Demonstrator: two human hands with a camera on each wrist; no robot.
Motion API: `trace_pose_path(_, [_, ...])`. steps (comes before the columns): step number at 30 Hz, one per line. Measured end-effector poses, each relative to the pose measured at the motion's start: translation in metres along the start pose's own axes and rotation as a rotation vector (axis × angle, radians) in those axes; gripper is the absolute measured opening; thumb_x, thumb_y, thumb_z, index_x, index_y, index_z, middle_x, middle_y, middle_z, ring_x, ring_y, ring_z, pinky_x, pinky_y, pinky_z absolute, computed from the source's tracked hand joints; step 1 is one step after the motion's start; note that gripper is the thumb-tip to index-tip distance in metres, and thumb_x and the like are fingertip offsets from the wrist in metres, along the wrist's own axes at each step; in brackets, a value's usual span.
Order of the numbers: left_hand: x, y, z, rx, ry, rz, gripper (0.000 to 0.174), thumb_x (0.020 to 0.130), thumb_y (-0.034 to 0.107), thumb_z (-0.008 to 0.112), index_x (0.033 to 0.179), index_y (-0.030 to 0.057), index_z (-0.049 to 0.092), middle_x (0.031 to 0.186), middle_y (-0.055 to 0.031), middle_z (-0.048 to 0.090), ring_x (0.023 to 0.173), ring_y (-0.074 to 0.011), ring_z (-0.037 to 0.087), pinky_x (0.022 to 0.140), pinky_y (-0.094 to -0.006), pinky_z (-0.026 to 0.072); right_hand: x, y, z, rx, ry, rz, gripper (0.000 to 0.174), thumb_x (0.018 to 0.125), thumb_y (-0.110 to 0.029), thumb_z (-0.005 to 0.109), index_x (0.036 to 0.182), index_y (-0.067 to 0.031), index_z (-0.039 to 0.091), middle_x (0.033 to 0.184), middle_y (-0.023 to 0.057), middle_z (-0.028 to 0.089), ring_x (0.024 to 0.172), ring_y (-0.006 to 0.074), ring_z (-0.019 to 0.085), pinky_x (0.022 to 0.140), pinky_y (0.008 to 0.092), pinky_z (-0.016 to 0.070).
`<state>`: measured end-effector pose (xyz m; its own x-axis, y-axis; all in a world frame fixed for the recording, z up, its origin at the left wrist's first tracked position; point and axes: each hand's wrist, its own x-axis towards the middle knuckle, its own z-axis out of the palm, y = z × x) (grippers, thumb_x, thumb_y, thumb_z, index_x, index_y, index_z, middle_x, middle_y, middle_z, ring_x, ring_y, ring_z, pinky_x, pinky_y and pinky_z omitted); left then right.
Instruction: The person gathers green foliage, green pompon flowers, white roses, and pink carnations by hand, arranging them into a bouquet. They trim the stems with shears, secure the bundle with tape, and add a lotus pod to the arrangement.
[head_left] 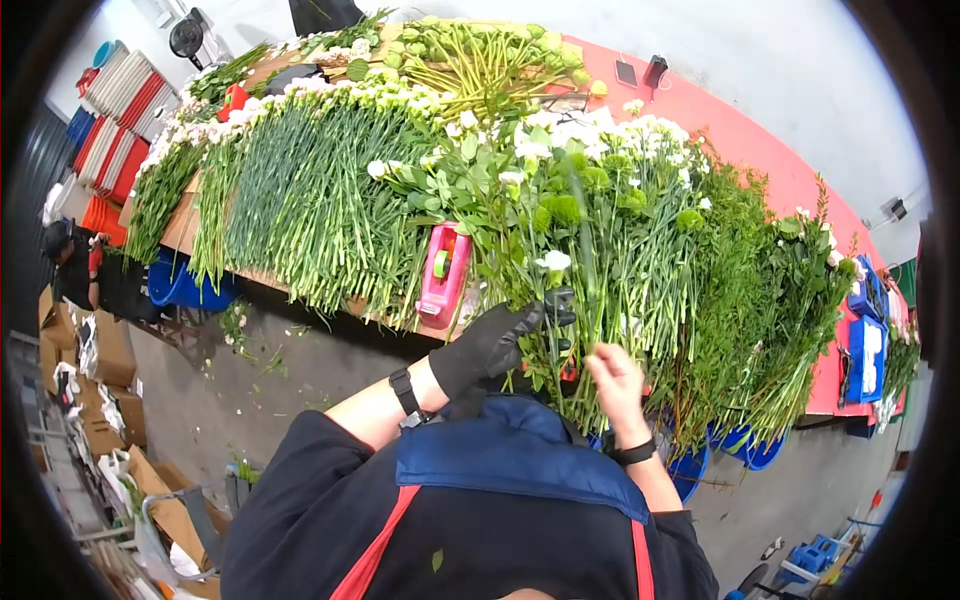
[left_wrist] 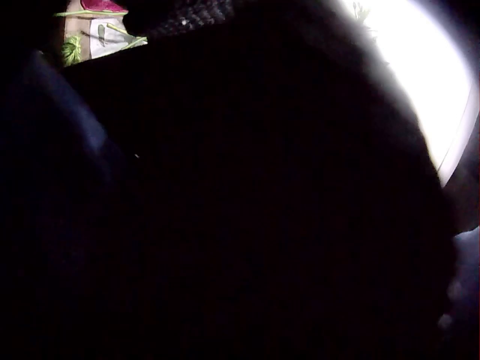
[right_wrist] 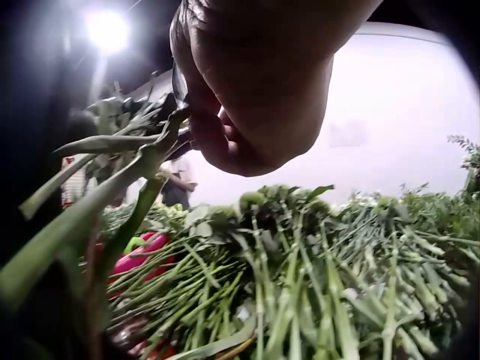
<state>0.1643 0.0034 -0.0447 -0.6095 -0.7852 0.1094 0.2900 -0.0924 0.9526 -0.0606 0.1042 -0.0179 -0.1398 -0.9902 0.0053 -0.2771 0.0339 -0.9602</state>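
My left hand (head_left: pixel 500 335), in a black glove, grips a small bunch of stems in front of my chest. A white carnation (head_left: pixel 553 260) stands just above its fingers, with leafy stalks below. To its right my bare right hand (head_left: pixel 615 380) has its fingers curled, pinching a green stem (right_wrist: pixel 154 154) at the fingertips in the right wrist view. A blurred long green stalk (head_left: pixel 582 235) rises above that hand in the head view. The left wrist view is mostly dark, hiding the left hand's work.
Rows of cut flowers (head_left: pixel 320 190) cover the table, whose red top (head_left: pixel 720 115) shows behind. A pink tape dispenser (head_left: pixel 443 275) sits by the near edge. Blue buckets (head_left: pixel 185 280) stand below. Cardboard boxes (head_left: pixel 105 350) and another person (head_left: pixel 75 265) are at the left.
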Motion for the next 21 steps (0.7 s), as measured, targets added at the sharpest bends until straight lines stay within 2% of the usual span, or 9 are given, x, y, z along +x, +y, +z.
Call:
trace_pose_path(2, [-0.003,-0.054,-0.025,0.378,-0.016,0.221,0.072,0.072,0.010,0.062,0.141,0.0115,0.040,0.101,-0.0178,0.055,0.083,-0.0373,0.052,0.072,-0.0469,0.0457,-0.007,0.008,0.017,-0.027,-0.062,-0.073,0.018,0.086,-0.005,0.065,0.102,0.0041,0.065,0.088,0.0049,0.061,0.074,0.0109,0.057,0.065,0.0236,0.0463])
trace_pose_path(3, [-0.002,-0.055,-0.028,0.569,-0.021,0.328,0.081,0.067,0.004,0.066,0.142,0.0137,0.039,0.094,-0.0190,0.057,0.075,-0.0393,0.052,0.066,-0.0470,0.0453,-0.010,0.006,0.023,-0.017,-0.092,-0.074,0.018,0.086,-0.004,0.065,0.102,0.0043,0.064,0.088,0.0053,0.061,0.073,0.0106,0.056,0.065,0.0235,0.0460])
trace_pose_path(6, [-0.010,-0.051,-0.026,0.530,-0.022,0.243,0.084,0.065,0.007,0.069,0.143,0.0115,0.037,0.094,-0.0202,0.057,0.079,-0.0410,0.052,0.069,-0.0482,0.0449,-0.017,0.007,0.035,0.035,-0.142,-0.031,0.018,0.086,-0.004,0.065,0.102,0.0046,0.064,0.089,0.0050,0.061,0.072,0.0096,0.055,0.064,0.0223,0.0451])
trace_pose_path(11, [-0.006,-0.006,-0.009,-0.489,0.026,-0.260,0.062,0.092,0.034,0.053,0.139,-0.0025,0.037,0.135,-0.0165,0.043,0.120,-0.0325,0.047,0.099,-0.0475,0.0426,-0.015,0.006,0.036,0.097,-0.188,0.067,0.019,0.086,-0.005,0.066,0.102,0.0045,0.064,0.090,0.0031,0.060,0.073,0.0083,0.054,0.065,0.0217,0.0445])
trace_pose_path(13, [-0.001,0.019,0.003,-0.747,0.034,-0.280,0.065,0.095,0.041,0.053,0.140,-0.0036,0.036,0.144,-0.0154,0.041,0.127,-0.0317,0.047,0.104,-0.0483,0.0429,-0.012,0.006,0.036,0.124,-0.203,0.122,0.020,0.085,-0.006,0.068,0.102,0.0040,0.065,0.091,0.0020,0.061,0.075,0.0081,0.054,0.066,0.0220,0.0447])
trace_pose_path(14, [0.000,0.034,0.006,-0.718,0.050,-0.256,0.065,0.095,0.041,0.052,0.140,-0.0030,0.036,0.144,-0.0150,0.041,0.127,-0.0318,0.047,0.104,-0.0483,0.0432,-0.011,0.008,0.036,0.165,-0.205,0.216,0.021,0.085,-0.007,0.069,0.103,0.0030,0.065,0.089,0.0013,0.061,0.075,0.0085,0.054,0.067,0.0225,0.0450])
trace_pose_path(15, [0.001,0.051,0.009,-0.692,0.064,-0.242,0.065,0.095,0.041,0.052,0.140,-0.0024,0.036,0.144,-0.0146,0.042,0.127,-0.0318,0.048,0.104,-0.0482,0.0434,-0.007,0.004,0.035,0.111,-0.238,0.184,0.021,0.085,-0.008,0.069,0.103,0.0026,0.066,0.088,0.0012,0.061,0.076,0.0089,0.055,0.067,0.0234,0.0457])
trace_pose_path(18, [0.009,0.040,-0.006,-0.740,0.027,-0.232,0.062,0.095,0.039,0.054,0.141,0.0012,0.037,0.144,-0.0129,0.043,0.127,-0.0318,0.048,0.107,-0.0481,0.0401,0.003,0.002,0.028,0.051,-0.323,0.182,0.024,0.086,-0.014,0.069,0.104,0.0019,0.067,0.086,0.0026,0.065,0.079,0.0106,0.059,0.071,0.0256,0.0486])
trace_pose_path(21, [0.020,0.036,-0.018,-0.829,0.022,-0.227,0.055,0.095,0.034,0.054,0.137,0.0016,0.041,0.142,-0.0133,0.044,0.130,-0.0333,0.044,0.110,-0.0517,0.0364,0.015,-0.014,0.025,-0.011,-0.361,0.235,0.027,0.086,-0.017,0.069,0.108,0.0000,0.068,0.092,0.0043,0.069,0.084,0.0107,0.061,0.076,0.0265,0.0500])
